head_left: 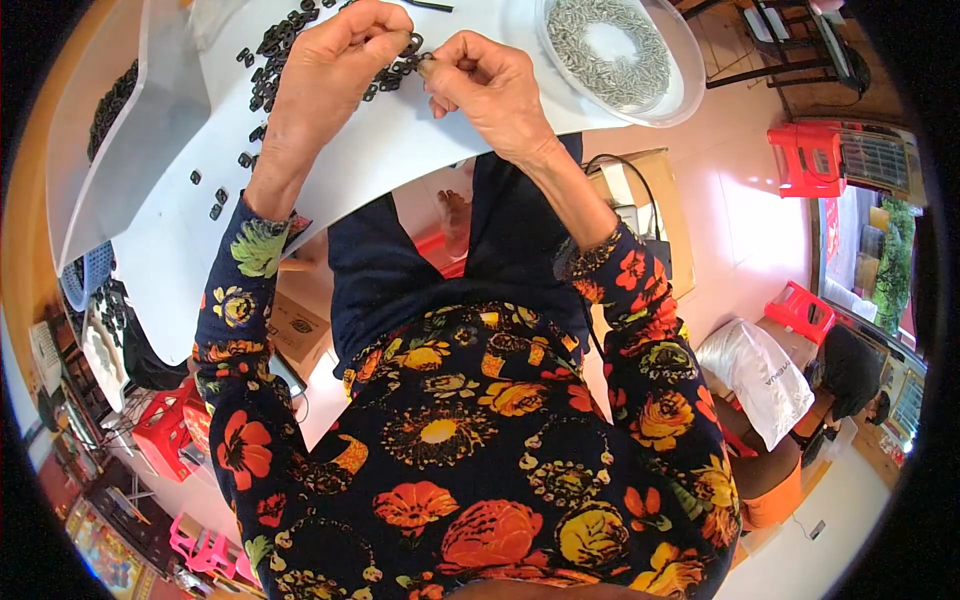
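in the head view, at upper centre, your left hand (335, 78) and right hand (492, 98) pinch small black parts (413, 45) between narrowed fingertips; a clear tub (688, 78) of silvery pins (648, 62) sits upper right

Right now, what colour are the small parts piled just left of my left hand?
The small parts are black, best seen in the head view.

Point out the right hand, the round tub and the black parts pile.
Right hand (494, 92): head view, back of hand.
Round tub (688, 78): head view, right wall.
Black parts pile (272, 46): head view, upper middle.
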A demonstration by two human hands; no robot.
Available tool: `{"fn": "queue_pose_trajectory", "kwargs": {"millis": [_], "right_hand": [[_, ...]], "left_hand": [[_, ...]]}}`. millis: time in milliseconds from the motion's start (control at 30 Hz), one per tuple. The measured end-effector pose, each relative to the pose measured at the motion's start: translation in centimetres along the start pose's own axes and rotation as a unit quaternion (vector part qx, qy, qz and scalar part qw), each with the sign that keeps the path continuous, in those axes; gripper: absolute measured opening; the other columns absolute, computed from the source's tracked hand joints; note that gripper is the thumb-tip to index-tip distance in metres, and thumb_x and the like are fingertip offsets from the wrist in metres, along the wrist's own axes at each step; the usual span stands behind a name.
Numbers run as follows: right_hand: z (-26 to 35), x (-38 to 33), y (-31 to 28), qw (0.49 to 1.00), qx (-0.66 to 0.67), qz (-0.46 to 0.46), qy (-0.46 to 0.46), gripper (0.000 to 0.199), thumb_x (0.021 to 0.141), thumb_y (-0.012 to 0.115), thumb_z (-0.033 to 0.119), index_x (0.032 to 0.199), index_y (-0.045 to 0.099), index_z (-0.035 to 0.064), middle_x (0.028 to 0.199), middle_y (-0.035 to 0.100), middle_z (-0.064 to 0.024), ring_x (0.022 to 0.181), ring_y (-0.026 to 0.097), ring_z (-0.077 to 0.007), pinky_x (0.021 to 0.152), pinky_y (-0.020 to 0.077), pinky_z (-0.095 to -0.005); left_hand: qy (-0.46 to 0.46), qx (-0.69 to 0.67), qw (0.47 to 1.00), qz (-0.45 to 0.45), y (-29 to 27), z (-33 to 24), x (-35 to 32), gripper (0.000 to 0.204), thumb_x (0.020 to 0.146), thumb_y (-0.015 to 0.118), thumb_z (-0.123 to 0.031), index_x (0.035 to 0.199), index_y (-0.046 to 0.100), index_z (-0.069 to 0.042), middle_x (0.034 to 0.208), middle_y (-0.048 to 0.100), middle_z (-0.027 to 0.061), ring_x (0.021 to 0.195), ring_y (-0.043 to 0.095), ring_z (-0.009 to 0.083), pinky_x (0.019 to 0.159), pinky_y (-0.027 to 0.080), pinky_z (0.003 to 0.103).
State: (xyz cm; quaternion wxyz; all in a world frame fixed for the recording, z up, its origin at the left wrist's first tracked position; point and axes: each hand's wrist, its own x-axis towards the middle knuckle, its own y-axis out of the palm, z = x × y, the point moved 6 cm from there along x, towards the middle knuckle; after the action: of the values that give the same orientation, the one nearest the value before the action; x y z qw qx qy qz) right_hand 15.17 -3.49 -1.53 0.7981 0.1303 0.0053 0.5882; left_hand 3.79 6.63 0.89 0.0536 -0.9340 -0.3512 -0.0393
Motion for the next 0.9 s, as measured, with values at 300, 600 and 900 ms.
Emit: {"fn": "queue_pose_trajectory", "kwargs": {"millis": [300,600,900], "right_hand": [[-0.4,0.2,-0.3,0.999,0.043,-0.008,-0.017,0.009,0.085,0.061,0.006,0.079,0.058,-0.0006,0.068,0.058,-0.0028,0.057,0.052,-0.0068,0.054,0.0461,-0.0229],[-0.1,0.1,-0.2,0.999,0.041,-0.001,-0.022,0.01,0.086,0.061,0.007,0.082,0.058,-0.0015,0.072,0.06,-0.0041,0.06,0.054,-0.0079,0.056,0.0463,-0.0225],[0.4,-0.1,-0.1,1.0,-0.008,0.004,-0.021,0.009,0.085,0.059,0.006,0.079,0.058,-0.0013,0.07,0.059,-0.0026,0.059,0.054,-0.0076,0.055,0.0463,-0.0227]], "left_hand": [[0.005,0.097,0.994,-0.042,1.3,-1.4,-0.7,0.024,0.093,0.05,-0.021,0.099,0.061,0.0,0.084,0.06,0.0018,0.078,0.054,0.0097,0.074,0.043,0.023],[0.021,0.041,0.998,-0.045,2.6,0.4,-2.3,0.028,0.094,0.049,-0.024,0.099,0.061,0.0,0.078,0.061,0.0018,0.075,0.054,0.0089,0.072,0.045,0.023],[0.045,0.047,0.996,-0.067,2.2,0.3,-2.6,0.026,0.094,0.052,-0.022,0.104,0.061,-0.001,0.074,0.061,0.0006,0.071,0.053,0.0073,0.07,0.044,0.022]]}}
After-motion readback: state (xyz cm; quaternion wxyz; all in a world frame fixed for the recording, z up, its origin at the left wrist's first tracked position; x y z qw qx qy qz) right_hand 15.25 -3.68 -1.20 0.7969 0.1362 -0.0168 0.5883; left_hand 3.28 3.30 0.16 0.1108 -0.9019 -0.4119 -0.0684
